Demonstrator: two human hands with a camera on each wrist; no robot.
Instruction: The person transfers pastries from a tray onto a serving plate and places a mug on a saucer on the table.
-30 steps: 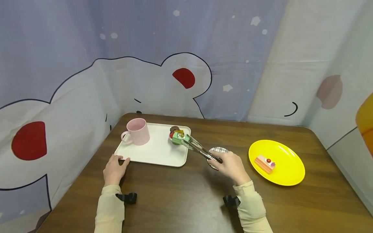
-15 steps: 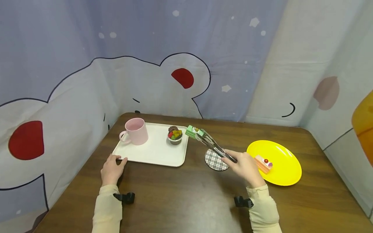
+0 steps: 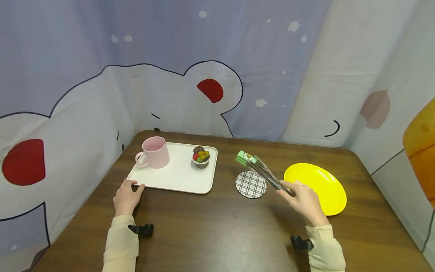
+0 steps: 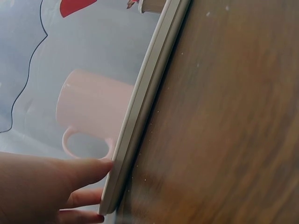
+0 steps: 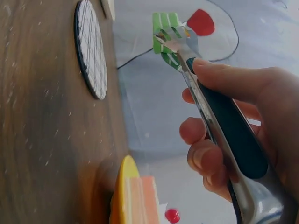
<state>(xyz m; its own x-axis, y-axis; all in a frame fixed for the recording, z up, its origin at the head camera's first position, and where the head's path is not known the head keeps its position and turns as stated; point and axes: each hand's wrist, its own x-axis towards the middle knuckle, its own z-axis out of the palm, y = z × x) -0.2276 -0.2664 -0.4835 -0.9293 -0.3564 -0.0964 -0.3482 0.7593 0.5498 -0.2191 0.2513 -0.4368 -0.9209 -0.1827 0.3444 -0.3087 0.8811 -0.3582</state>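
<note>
My right hand [image 3: 303, 200] grips metal tongs [image 3: 266, 176] with dark handle pads, and their tips pinch a green toy cake slice [image 3: 246, 158]. In the right wrist view the slice [image 5: 165, 31] is held up off the table, beyond the plaid round coaster [image 3: 250, 184]. With thumb and fingers, my left hand [image 3: 126, 198] holds the near left corner of a white tray [image 3: 180, 181]. On that tray stand a pink mug [image 3: 156, 154] and a small fruit-topped cupcake [image 3: 201, 158].
Right of the coaster lies a yellow oval plate [image 3: 334, 196], partly hidden by my right hand. A pink layered cake slice [image 5: 142, 200] with a red cherry sits on it. A printed curtain [image 3: 170, 102] closes off the table's back and sides.
My right hand has carried the green cake slice in the tongs rightward, from over the cupcake to above the coaster's far side. My left hand stays at the tray's corner.
</note>
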